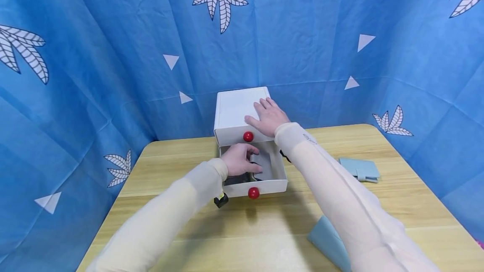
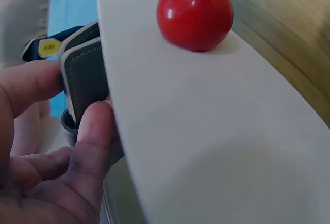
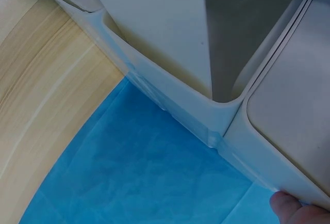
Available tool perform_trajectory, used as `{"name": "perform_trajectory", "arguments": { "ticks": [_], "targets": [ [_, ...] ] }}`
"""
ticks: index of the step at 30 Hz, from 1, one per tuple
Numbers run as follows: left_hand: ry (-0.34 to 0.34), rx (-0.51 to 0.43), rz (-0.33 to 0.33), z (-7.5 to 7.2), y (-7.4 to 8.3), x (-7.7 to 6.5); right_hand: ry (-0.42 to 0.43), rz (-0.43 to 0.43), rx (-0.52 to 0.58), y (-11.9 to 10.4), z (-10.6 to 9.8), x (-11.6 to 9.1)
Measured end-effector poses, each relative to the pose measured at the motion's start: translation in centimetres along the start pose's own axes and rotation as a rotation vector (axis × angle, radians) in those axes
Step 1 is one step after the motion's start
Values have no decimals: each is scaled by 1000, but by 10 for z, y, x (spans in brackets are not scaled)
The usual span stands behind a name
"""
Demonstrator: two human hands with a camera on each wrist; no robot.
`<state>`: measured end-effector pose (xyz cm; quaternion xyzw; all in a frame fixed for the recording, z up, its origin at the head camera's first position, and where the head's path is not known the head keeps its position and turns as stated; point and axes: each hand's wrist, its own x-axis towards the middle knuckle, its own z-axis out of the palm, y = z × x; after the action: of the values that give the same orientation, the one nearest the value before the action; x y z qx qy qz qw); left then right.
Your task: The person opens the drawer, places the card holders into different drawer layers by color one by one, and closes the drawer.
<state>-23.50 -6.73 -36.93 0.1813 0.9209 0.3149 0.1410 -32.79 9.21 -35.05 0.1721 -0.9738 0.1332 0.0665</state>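
Observation:
A small white drawer box (image 1: 236, 106) with red round knobs stands near the far edge of the table. Its lower drawer (image 1: 277, 186) is pulled out. Inside that drawer, my left hand (image 1: 240, 160) pinches a dark grey wallet (image 2: 86, 77) between thumb and fingers. The wallet has stitched edges and a strap; the drawer front hides part of it in the left wrist view. My right hand (image 1: 269, 117) rests on the box's top with its fingers spread, and in the right wrist view one fingertip (image 3: 286, 203) shows at the box's edge.
On the right of the wooden table (image 1: 408, 205) lies a light blue wallet (image 1: 359, 168) with a strap. Nearer, a second light blue piece (image 1: 330, 240) is partly hidden under my right arm. A blue patterned curtain (image 1: 295, 45) hangs behind and at both sides.

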Motion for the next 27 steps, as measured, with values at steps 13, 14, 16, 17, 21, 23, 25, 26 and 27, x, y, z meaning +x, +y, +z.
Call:
{"name": "perform_trajectory", "arguments": {
  "ticks": [13,14,16,17,21,23,25,26,27],
  "targets": [
    [-58,119,22,16,14,15,-1,-8,-9,3,3,3],
    [-61,120,24,17,15,16,-3,-7,-7,3,3,3],
    [-67,121,22,20,16,18,-2,-7,-2,3,4,3],
    [-69,124,22,20,16,18,-3,-6,-2,3,4,3],
    [-80,136,19,21,17,19,-1,-6,2,2,4,3],
    [-89,153,19,21,17,20,-1,-4,1,2,4,2],
    [-100,192,35,19,18,21,-2,-2,2,2,3,2],
    [-106,218,43,19,18,22,-3,-1,3,2,3,1],
    [-112,242,49,18,19,22,-3,-1,5,2,2,1]
  ]
}}
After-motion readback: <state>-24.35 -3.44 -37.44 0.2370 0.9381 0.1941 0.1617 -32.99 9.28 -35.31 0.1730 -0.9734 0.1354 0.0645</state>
